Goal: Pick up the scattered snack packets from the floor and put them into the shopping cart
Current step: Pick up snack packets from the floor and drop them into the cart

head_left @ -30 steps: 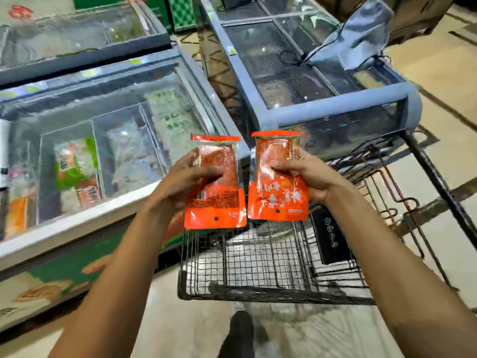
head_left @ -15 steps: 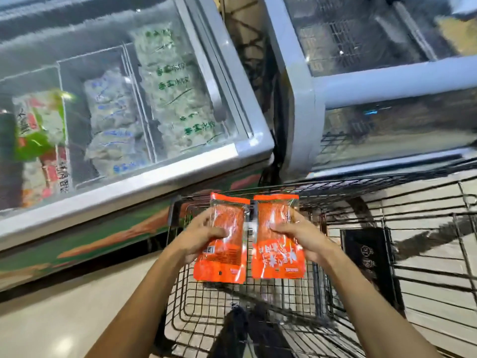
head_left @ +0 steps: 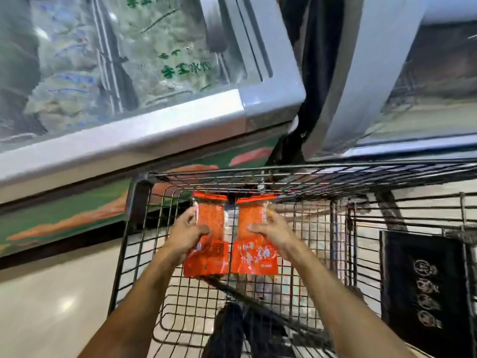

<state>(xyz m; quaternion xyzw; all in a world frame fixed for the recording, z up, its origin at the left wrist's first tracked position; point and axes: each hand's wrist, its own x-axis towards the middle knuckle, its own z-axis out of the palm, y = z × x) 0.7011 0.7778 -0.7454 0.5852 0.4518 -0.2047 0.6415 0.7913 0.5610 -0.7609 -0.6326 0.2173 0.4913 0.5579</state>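
Two orange snack packets hang side by side inside the wire basket of the black shopping cart (head_left: 134, 202), low toward its far end. My left hand (head_left: 187, 235) pinches the left packet (head_left: 210, 254) by its left edge, thumb across the front. Its back label faces me. My right hand (head_left: 271, 228) pinches the right packet (head_left: 254, 257) by its right edge, with white lettering facing me. Both packets are upright and held above the mesh bottom.
A glass-topped chest freezer (head_left: 144, 133) full of frozen bags stands left of the cart. A second freezer (head_left: 361, 86) stands at the upper right. A black panel (head_left: 423, 285) hangs on the cart's right side. Pale floor (head_left: 51, 306) lies at left.
Both hands have carried the packets downward and forward, from above the cart's rim into the basket. My view has tilted down and closer to the cart.
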